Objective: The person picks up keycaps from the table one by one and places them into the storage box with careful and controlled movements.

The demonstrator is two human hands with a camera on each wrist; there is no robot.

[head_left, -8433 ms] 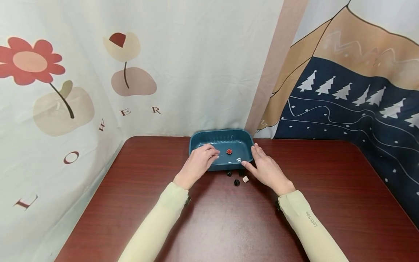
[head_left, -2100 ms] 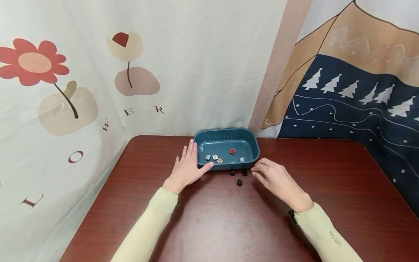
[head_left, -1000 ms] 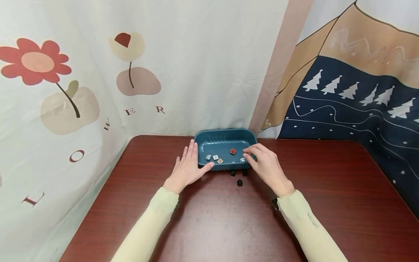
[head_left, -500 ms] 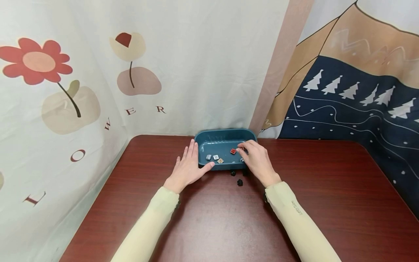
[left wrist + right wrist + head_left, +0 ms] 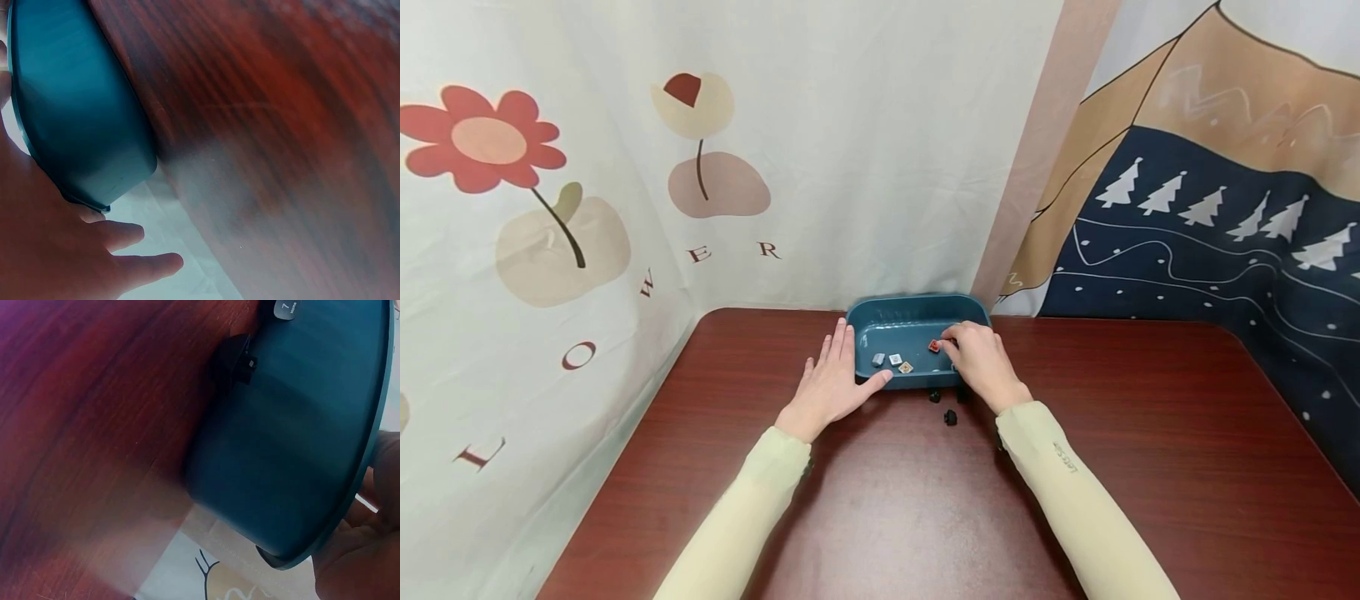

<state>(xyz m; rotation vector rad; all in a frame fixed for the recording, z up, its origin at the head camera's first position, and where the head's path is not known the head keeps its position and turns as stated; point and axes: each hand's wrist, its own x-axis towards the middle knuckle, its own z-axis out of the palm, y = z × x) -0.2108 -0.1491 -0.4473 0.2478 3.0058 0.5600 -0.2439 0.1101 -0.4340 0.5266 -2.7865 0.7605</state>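
Note:
A blue plastic basin [image 5: 902,382] stands at the table's back edge. My left hand [image 5: 820,392] rests on its left end with straight fingers, the thumb on the front rim. My right hand [image 5: 981,358] reaches over the right side into the basin, thumb and fingers pinched around what seems a small keycap, largely hidden. Right beside the fingertips lies a red keycap [image 5: 933,345]. Further left in the basin are a bluish keycap [image 5: 878,360], a white keycap [image 5: 896,359] and a tan keycap [image 5: 906,367]. The right hand covers another pale one.
On the table before the basin lie a black keycap [image 5: 951,417] and another black keycap [image 5: 935,397]. In the right wrist view, a black keycap [image 5: 287,308] marked 7 Home sits against the basin wall. A patterned curtain [image 5: 820,167] hangs behind the table.
My left hand shifted from inside the basin to its left end, and pale keycaps now lie there. A white keycap left the table; my right hand moved from beside that spot into the basin.

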